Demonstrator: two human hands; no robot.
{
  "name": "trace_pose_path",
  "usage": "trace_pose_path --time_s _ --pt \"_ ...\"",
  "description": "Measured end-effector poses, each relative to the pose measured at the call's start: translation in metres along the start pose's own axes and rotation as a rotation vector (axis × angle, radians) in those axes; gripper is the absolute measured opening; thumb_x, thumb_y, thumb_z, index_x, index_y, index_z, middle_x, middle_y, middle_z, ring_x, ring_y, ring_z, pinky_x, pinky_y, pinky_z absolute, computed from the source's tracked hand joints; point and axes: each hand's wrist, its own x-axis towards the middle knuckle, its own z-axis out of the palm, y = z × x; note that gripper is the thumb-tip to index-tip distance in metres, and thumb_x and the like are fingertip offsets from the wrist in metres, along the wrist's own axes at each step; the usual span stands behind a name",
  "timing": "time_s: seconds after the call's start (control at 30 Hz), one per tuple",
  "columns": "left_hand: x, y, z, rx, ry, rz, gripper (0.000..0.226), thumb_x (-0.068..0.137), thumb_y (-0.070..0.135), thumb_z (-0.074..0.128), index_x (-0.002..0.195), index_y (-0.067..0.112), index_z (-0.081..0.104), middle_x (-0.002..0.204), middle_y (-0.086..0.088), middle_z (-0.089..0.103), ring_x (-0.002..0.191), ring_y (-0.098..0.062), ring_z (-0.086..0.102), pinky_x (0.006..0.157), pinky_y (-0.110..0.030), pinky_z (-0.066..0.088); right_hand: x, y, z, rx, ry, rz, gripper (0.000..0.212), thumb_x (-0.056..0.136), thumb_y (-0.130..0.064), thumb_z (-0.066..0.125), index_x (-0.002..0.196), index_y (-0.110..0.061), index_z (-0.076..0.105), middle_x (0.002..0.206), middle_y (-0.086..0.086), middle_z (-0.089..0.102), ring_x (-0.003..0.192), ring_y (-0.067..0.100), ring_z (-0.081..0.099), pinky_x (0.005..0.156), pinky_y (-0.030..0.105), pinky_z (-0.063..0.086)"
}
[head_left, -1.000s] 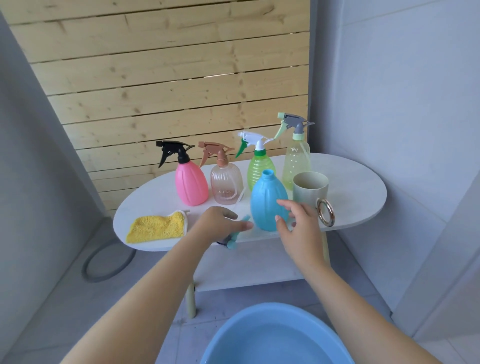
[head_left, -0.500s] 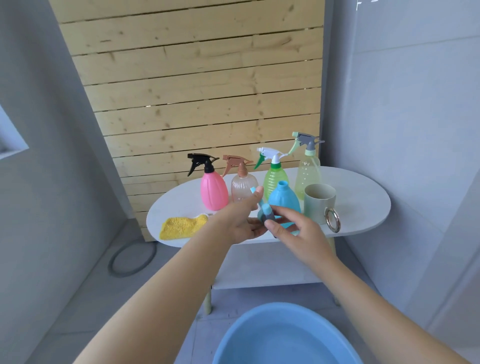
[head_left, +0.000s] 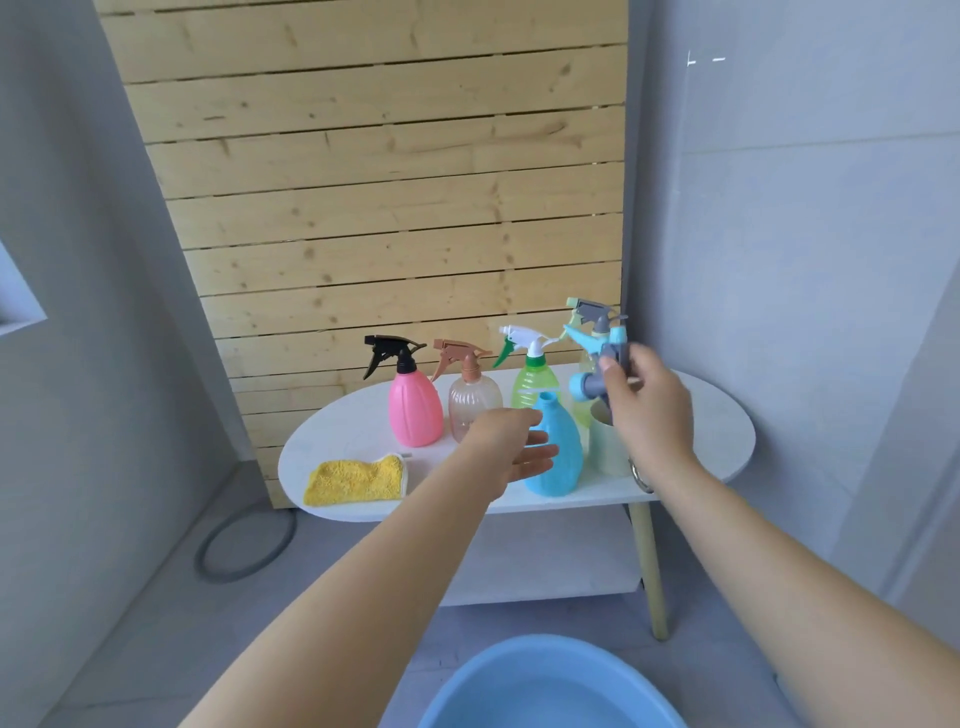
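Observation:
A blue spray bottle (head_left: 561, 457) without its head stands near the front edge of the white oval table (head_left: 717, 441). My right hand (head_left: 649, 410) holds the blue and grey spray head (head_left: 597, 364) up in the air, above and right of the bottle's open neck. My left hand (head_left: 511, 447) reaches to the bottle's left side with fingers spread, at or close to its body; contact is unclear.
Pink (head_left: 414, 410), clear brown (head_left: 474, 402), green (head_left: 532, 376) and pale yellow spray bottles stand in a row behind. A pale mug (head_left: 605, 447) sits right of the blue bottle, a yellow cloth (head_left: 356, 480) at the left. A blue basin (head_left: 550, 686) is on the floor below.
The spray head passed from my left hand to my right, which lifted it up and to the right. My left hand let go and moved to the blue bottle's side.

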Motion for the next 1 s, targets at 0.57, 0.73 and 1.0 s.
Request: trace_pose_path --time_s 0.57,0.73,1.0 --pt "0.059 -0.014 0.013 0.428 0.266 0.389 0.032 0.093 0.01 0.048 0.123 0.013 0.059 0.122 -0.002 0.062 0.108 -0.023 0.059 0.082 -0.027 0.047 0.085 -0.032 0.012 -0.227 -0.093 -0.145 0.028 0.099 -0.031 0.038 0.101 -0.012 0.059 0.092 0.005 0.064 0.085 0.027 0.058 0.069 0.034 0.044" --pt "0.068 -0.02 0.02 0.457 0.257 0.419 0.034 0.094 0.013 0.052 0.127 0.014 0.056 0.127 -0.001 0.058 0.112 -0.02 0.056 0.082 -0.024 0.044 0.084 -0.015 0.031 -0.278 -0.173 -0.119 0.028 0.098 -0.032 0.04 0.104 -0.014 0.059 0.095 0.003 0.065 0.086 0.026 0.058 0.071 0.034 0.044" --pt "0.092 -0.034 0.017 0.543 0.26 0.43 0.05 0.09 0.022 0.063 0.136 0.012 0.049 0.133 -0.006 0.053 0.117 -0.022 0.053 0.091 -0.027 0.042 0.089 0.014 0.057 -0.321 -0.533 -0.11 0.022 0.093 -0.039 0.053 0.106 -0.029 0.069 0.063 -0.007 0.057 0.064 0.012 0.049 0.059 0.028 0.033"
